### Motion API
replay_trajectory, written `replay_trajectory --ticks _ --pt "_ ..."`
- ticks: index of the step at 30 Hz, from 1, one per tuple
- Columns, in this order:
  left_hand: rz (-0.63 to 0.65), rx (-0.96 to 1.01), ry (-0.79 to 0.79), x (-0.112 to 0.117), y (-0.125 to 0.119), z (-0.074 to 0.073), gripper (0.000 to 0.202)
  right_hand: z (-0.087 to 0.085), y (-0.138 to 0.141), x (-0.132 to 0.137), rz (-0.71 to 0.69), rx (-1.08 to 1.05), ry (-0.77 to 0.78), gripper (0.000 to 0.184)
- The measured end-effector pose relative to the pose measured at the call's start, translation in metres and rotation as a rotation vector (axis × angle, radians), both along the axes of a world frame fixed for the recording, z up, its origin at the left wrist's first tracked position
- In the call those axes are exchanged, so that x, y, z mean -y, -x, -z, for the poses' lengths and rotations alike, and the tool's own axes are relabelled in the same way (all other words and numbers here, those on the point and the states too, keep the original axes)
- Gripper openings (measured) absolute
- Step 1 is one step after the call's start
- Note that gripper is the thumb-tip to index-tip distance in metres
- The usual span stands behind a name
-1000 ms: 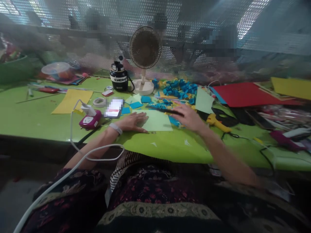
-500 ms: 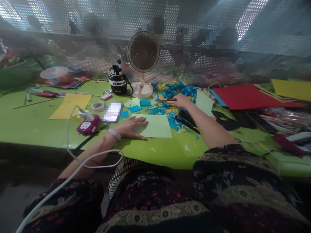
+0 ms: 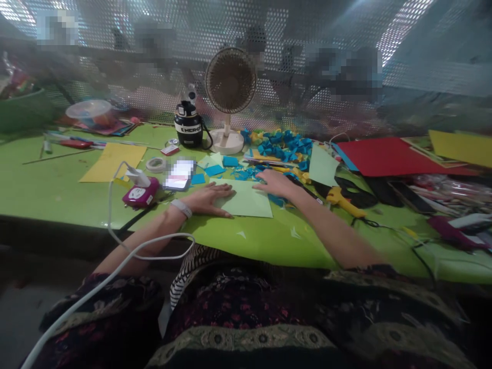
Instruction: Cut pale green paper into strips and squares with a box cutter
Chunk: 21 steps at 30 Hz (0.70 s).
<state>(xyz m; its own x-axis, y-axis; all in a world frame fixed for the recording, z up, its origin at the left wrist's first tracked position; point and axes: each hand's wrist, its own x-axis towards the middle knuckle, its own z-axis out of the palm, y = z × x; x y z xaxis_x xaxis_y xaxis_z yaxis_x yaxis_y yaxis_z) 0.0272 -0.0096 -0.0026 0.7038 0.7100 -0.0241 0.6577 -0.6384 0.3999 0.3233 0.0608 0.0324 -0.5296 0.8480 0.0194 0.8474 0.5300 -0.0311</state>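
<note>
Fingers (image 3: 222,199) of both hands lie spread flat, gripping nothing. The left hand (image 3: 203,200) rests on the left edge of a pale green paper sheet (image 3: 246,201), the right hand (image 3: 277,184) at its far right corner. Beyond lie blue paper scraps (image 3: 242,174), a phone (image 3: 179,174) and a fan (image 3: 229,82).

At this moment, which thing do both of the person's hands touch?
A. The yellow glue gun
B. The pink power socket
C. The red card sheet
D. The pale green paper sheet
D. The fingers of the left hand and of the right hand lie flat on the pale green paper sheet, one at each side.
</note>
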Motion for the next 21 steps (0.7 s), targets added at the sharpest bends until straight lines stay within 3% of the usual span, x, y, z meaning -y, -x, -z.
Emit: replay_trajectory --ticks 5,13,18,21 --pt "-0.013 0.022 -0.013 0.0 0.0 0.001 0.102 0.011 0.008 0.017 0.086 -0.029 0.032 0.033" --pt "-0.018 0.054 -0.011 0.003 0.001 -0.006 0.108 0.019 0.001 0.02 0.131 -0.365 -0.082 0.025" --pt "-0.054 0.094 0.006 0.003 0.002 -0.006 0.109 0.018 -0.003 0.025 0.1 -0.359 -0.113 0.018" --pt "-0.087 0.157 -0.001 -0.001 0.002 -0.002 0.1 0.016 -0.004 0.027 0.141 -0.334 -0.1 0.023"
